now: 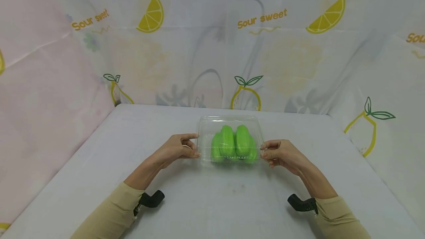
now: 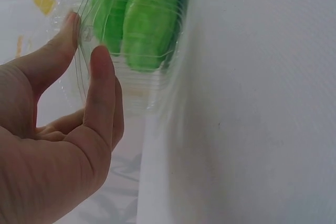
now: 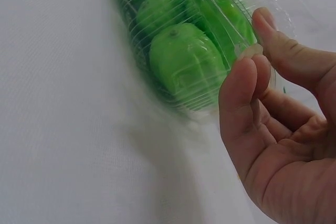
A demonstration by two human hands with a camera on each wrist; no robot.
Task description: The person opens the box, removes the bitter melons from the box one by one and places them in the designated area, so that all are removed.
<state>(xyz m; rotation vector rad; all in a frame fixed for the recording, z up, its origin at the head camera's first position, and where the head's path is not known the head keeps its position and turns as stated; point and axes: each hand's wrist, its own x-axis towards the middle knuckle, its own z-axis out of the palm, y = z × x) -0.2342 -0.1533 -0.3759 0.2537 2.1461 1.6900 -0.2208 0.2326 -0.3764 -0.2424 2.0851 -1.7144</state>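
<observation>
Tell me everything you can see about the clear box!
The clear box looks like thin, shiny plastic. It has ribbed sides, a rim that sticks out and a lid that seems shut. Green, longish things show inside. The left hand and right hand pinch its edges at opposite sides. It is towards the far side of the white table, and I can't tell whether its bottom touches down.
</observation>
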